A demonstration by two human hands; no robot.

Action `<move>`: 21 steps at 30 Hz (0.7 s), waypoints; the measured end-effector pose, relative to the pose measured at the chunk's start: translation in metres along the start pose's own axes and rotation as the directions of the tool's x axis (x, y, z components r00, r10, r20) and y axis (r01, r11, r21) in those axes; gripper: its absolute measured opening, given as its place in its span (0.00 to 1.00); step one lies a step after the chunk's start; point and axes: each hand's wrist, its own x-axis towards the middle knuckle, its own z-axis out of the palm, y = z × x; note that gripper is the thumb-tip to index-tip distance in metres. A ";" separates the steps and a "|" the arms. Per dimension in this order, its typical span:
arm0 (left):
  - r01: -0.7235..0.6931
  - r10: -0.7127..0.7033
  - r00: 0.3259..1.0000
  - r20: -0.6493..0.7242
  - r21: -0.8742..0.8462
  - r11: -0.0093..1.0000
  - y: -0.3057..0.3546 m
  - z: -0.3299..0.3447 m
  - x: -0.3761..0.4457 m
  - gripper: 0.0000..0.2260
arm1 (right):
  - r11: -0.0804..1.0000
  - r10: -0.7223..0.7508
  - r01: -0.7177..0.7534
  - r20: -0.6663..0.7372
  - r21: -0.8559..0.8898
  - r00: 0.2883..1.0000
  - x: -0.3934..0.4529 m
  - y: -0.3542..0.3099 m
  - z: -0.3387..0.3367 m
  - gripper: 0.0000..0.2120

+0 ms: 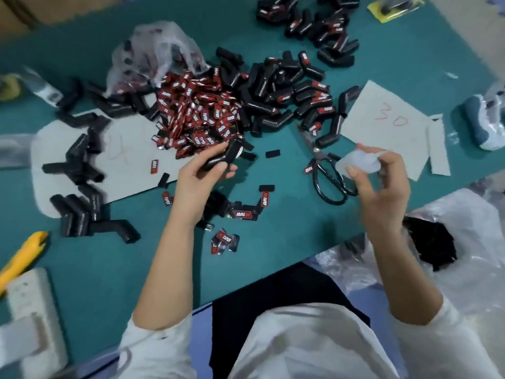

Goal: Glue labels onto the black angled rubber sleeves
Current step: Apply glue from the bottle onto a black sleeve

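My left hand [203,173] grips a black angled rubber sleeve [226,155] just in front of the big heap of red-and-black labels [196,116]. My right hand [382,187] holds a small translucent white bottle [360,161], blurred, to the right of the sleeve and above the scissors. Bare black sleeves [82,187] lie on the left over a grey sheet. Labelled sleeves [297,94] are piled behind the label heap and at the far top [314,20]. Loose labels [246,213] are scattered near my left wrist.
Black scissors [328,176] lie on the green table [273,242] below my right hand. A paper marked "30" [388,124] sits at right. A yellow knife [21,255] and a white block [32,305] lie at left. Plastic bags [451,255] crowd the right edge.
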 end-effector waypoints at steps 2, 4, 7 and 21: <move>-0.001 0.001 1.000 -0.012 -0.033 0.999 0.003 -0.004 0.000 0.18 | 0.987 -0.039 0.014 0.155 0.158 0.987 0.015 -0.019 0.027 0.13; -0.004 0.003 1.000 -0.024 -0.029 1.000 0.005 -0.008 -0.001 0.19 | 0.959 -0.072 -0.015 0.297 0.283 0.952 0.030 -0.036 0.054 0.12; -0.005 0.005 0.997 -0.073 0.004 1.000 0.006 -0.013 -0.004 0.16 | 0.942 -0.127 -0.040 0.464 0.333 0.877 0.052 -0.047 0.091 0.14; -0.018 0.042 0.952 -0.302 0.082 0.997 0.003 -0.018 -0.004 0.12 | 0.762 0.050 -0.479 0.699 0.435 0.714 0.060 -0.024 0.143 0.12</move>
